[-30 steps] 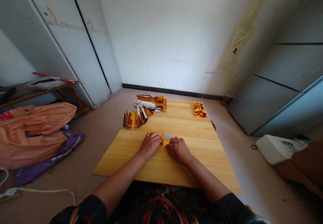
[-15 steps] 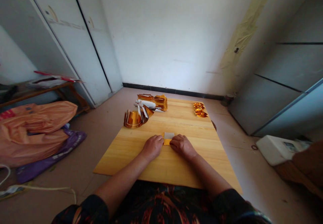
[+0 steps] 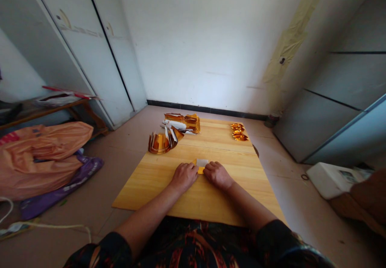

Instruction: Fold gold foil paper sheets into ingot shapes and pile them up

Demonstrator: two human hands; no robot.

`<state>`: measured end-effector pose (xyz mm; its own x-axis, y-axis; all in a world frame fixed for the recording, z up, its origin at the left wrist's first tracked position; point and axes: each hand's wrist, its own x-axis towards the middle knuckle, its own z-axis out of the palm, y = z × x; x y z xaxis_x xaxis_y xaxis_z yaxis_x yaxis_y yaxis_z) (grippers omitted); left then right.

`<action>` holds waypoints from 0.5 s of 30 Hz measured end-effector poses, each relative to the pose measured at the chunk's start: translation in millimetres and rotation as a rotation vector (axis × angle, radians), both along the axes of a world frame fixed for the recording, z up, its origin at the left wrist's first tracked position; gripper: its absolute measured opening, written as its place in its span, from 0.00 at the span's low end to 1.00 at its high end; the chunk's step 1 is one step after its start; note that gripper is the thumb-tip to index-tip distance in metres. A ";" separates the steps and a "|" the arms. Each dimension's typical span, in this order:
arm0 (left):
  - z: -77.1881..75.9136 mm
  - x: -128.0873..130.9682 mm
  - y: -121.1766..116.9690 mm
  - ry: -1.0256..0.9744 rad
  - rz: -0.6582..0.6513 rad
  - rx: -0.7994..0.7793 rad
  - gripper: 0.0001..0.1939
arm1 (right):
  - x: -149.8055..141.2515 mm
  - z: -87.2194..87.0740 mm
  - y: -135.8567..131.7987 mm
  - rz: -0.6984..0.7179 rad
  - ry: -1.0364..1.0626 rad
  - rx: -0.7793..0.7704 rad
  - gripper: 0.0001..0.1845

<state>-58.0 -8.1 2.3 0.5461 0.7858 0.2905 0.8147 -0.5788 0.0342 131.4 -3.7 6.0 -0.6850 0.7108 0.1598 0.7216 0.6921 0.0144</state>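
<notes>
A small sheet of gold foil paper (image 3: pixel 202 162) with a pale grey-white inner side lies on the wooden board (image 3: pixel 144 183), its near edge folded over to show gold. My left hand (image 3: pixel 185 176) grips its left end with the fingers curled. At the right end my right hand (image 3: pixel 218 174) is closed on the same sheet, fingertips bent down to the board. Both thumbs are mostly hidden. Curled stacks of gold foil paper (image 3: pixel 159 142) lie beyond my left hand, and several folded shiny gold pieces (image 3: pixel 239 137) sit at the board's far right.
A second stack of gold and white sheets (image 3: pixel 193 122) lies at the board's far edge. Orange and purple bags (image 3: pixel 45 151) rest on the floor to the left, near a pale cable (image 3: pixel 66 226). A white box (image 3: pixel 330 179) stands on the right.
My left hand has shifted slightly right along the foil paper, so less of the folded gold strip shows between my hands. The stacks and folded pieces stay put.
</notes>
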 end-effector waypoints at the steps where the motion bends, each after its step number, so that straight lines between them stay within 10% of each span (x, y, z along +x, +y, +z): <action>1: 0.2 0.1 0.4 -0.002 0.001 0.008 0.06 | 0.1 -0.6 0.7 -0.001 0.010 -0.004 0.10; 15: -6.8 3.8 -4.3 -0.020 -0.001 0.052 0.12 | 11.0 1.3 9.5 0.024 0.221 -0.089 0.07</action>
